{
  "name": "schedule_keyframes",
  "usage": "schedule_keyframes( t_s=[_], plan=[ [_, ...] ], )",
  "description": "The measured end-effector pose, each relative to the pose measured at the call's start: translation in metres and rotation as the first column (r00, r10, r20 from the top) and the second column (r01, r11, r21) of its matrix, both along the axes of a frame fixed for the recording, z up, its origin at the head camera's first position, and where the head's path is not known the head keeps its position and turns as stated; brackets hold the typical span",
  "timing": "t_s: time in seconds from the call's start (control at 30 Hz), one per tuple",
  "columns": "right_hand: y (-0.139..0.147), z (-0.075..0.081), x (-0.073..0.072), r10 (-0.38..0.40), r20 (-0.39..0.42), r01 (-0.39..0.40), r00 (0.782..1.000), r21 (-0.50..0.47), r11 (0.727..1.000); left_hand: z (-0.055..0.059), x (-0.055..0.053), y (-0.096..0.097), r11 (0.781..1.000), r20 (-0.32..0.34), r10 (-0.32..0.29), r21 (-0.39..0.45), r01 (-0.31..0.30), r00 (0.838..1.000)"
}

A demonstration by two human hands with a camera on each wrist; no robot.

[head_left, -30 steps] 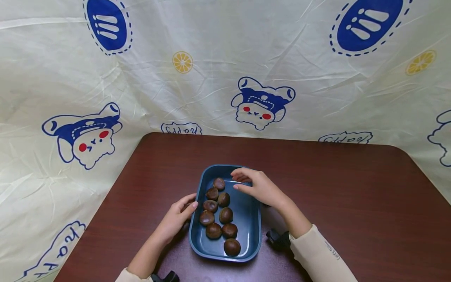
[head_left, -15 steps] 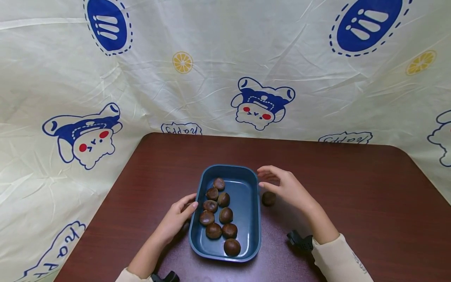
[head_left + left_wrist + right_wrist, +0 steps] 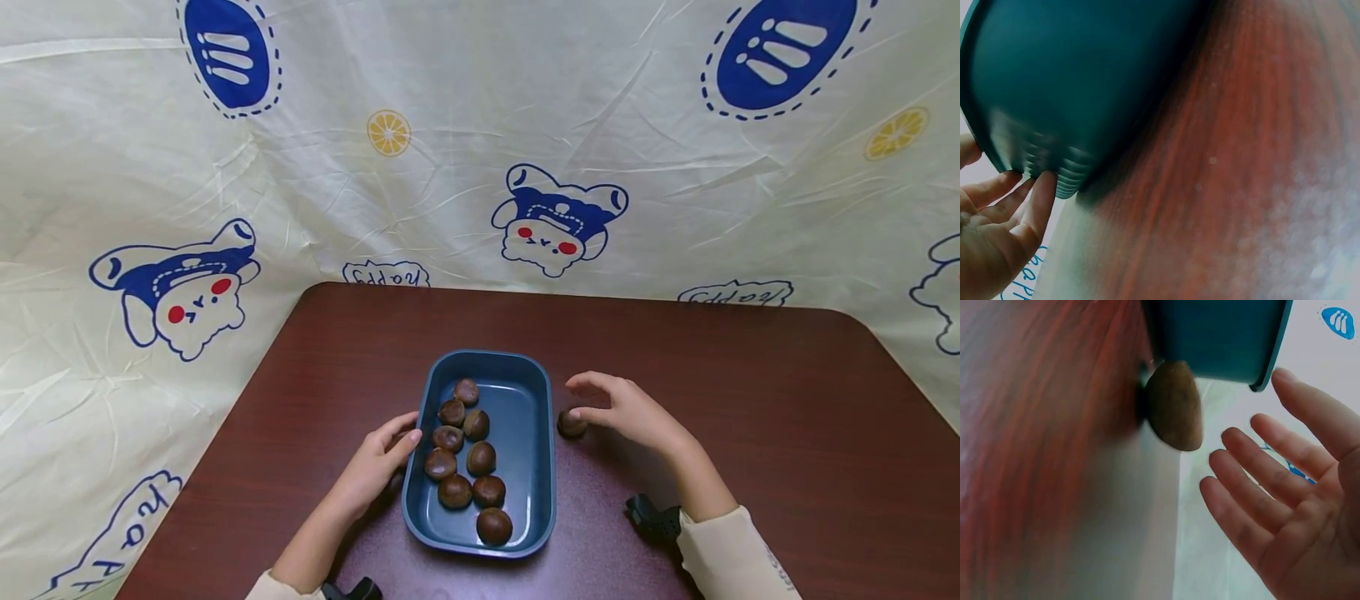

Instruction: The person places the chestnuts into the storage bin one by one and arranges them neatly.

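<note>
A blue rectangular tray [image 3: 528,450] stands on the table, with several brown chestnuts [image 3: 454,492] lying mostly along its left side. My left hand [image 3: 378,458] holds the tray's left edge. In the left wrist view its thumb is at the rim and its fingertips [image 3: 1046,181] touch the outer wall. One loose chestnut [image 3: 570,424] lies on the table just right of the tray. Over it is my right hand [image 3: 630,408], thumb and fingers spread apart. The right wrist view shows this chestnut [image 3: 1174,406] apart from the fingers, with nothing in the hand.
The dark red-brown table [image 3: 750,417] extends on both sides of the tray. Behind it hangs a pale printed sheet [image 3: 450,208]. Black wrist devices sit below both hands, the right one [image 3: 652,517] close above the table.
My right hand has moved from over the tray to the right, then down to the loose chestnut, which it hid at first. The left hand and tray stay put.
</note>
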State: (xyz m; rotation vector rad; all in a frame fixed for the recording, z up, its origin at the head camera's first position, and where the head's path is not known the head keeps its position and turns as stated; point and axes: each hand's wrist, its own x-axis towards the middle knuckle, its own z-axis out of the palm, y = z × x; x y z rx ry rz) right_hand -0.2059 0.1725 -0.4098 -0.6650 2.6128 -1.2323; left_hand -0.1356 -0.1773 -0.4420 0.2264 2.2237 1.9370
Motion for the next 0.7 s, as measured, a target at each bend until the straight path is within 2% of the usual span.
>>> schedule_keyframes(
  t_s=[0.3, 0.7],
  plan=[
    [0.008, -0.013, -0.003, 0.056, 0.093, -0.061, 0.994, 0.057, 0.997, -0.001, 0.000, 0.000, 1.000, 0.003, -0.002, 0.002, 0.002, 1.000],
    [0.007, -0.018, -0.005, 0.114, 0.045, -0.119, 0.992, 0.107, 0.987, -0.001, 0.000, 0.000, 1.000, -0.002, -0.001, 0.006, 0.001, 1.000]
  ],
)
